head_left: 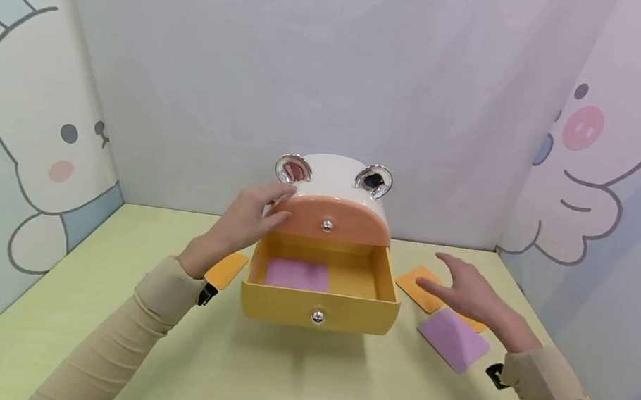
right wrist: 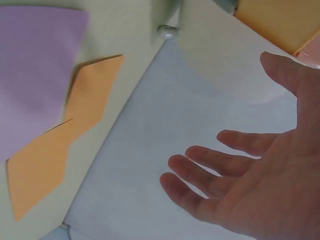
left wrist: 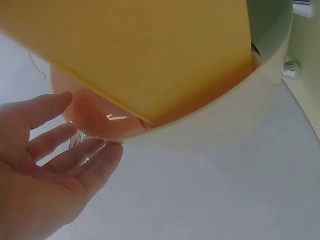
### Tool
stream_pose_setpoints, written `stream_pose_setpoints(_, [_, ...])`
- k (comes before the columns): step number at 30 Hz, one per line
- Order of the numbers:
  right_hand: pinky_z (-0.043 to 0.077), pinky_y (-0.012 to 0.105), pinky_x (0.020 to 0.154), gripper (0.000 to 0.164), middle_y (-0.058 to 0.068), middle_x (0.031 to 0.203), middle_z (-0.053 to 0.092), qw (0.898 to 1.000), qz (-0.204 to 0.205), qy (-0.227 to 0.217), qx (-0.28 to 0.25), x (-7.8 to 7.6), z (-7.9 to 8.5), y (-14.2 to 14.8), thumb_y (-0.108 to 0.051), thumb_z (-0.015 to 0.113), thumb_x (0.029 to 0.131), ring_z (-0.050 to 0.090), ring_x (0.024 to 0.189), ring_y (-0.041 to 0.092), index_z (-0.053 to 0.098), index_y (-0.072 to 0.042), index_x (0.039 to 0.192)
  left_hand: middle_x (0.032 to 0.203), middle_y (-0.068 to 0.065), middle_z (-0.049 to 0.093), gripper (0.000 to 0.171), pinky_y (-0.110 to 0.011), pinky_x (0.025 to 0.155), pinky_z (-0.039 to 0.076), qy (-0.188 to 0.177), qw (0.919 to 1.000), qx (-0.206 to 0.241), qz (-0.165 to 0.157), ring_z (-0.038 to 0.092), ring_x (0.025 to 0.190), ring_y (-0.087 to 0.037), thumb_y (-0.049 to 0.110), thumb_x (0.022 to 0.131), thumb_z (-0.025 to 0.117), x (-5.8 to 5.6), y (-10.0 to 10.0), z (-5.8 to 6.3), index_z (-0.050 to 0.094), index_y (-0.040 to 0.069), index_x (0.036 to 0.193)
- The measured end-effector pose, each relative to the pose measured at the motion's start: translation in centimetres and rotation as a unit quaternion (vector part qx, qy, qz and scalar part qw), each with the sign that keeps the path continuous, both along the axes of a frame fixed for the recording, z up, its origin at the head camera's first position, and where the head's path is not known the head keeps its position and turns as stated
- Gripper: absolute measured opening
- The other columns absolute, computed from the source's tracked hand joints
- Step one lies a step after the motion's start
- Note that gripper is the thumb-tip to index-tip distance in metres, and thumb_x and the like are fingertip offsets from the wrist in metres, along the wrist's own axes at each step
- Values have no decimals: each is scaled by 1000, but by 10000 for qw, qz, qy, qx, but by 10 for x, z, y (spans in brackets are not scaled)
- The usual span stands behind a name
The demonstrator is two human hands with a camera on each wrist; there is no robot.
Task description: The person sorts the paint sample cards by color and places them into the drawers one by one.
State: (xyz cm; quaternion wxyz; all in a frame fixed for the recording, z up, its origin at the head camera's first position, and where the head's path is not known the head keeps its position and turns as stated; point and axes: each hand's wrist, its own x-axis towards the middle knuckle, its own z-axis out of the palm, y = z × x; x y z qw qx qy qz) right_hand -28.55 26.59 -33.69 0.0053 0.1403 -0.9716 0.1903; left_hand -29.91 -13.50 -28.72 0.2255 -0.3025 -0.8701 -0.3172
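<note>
A small white drawer cabinet [head_left: 334,174] with shiny round ears stands mid-table. Its yellow lower drawer [head_left: 276,305] is pulled out, and a flat purple piece [head_left: 298,276] lies inside on the left. Above it, the coral upper drawer [head_left: 355,222] is closed. My left hand [head_left: 247,216] rests against the cabinet's upper left side, fingers at the coral front's edge in the left wrist view. To the right of the cabinet my right hand [head_left: 471,294] hovers with spread fingers and holds nothing. Below it lie orange cards [head_left: 418,286] and a bent purple sheet [head_left: 453,339].
Another orange card [head_left: 227,269] lies left of the drawer, partly behind the left wrist. A pale curtain [head_left: 252,74] hangs behind the table [head_left: 286,394], with cartoon-printed walls on both sides.
</note>
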Motion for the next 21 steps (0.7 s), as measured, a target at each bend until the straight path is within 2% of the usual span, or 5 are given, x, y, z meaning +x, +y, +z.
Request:
stream_pose_setpoints(5, [51,56,76,100,31,124,58,9956,-257,-300,851,13,-19,15,-66,64,78,61,104,45,41,11,137,126,-16,65,42,-46,93,53,55,9999,45,104,64,107,-32,7,87,70,-1,0,-1,61,1,127])
stream_pose_setpoints(9, [51,54,71,110,32,121,58,9898,-332,-723,1183,23,-28,23,-67,71,70,61,102,43,38,15,136,124,-16,66,40,-45,94,53,93,9998,67,150,65,107,-31,6,87,69,-1,0,0,63,1,126])
stream_pose_setpoints(12, [50,47,65,110,26,105,62,9863,-404,-958,1281,27,-34,27,-63,77,66,61,90,34,38,17,131,124,-16,66,40,-45,93,54,108,9998,55,182,66,104,-31,6,87,69,0,-1,0,63,2,126])
stream_pose_setpoints(16, [44,35,58,96,14,86,57,9863,-529,-1095,1119,29,-45,29,-58,80,65,55,75,23,43,13,118,123,-15,67,39,-45,91,54,156,9997,28,185,66,99,-31,6,87,70,-1,-2,0,64,2,125])
stream_pose_setpoints(21, [41,33,56,91,13,82,54,9875,-701,-1026,965,31,-58,27,-55,81,66,52,73,23,44,12,116,121,-14,68,39,-44,89,55,213,9997,-19,153,66,97,-30,6,86,70,-3,-1,-2,64,3,124])
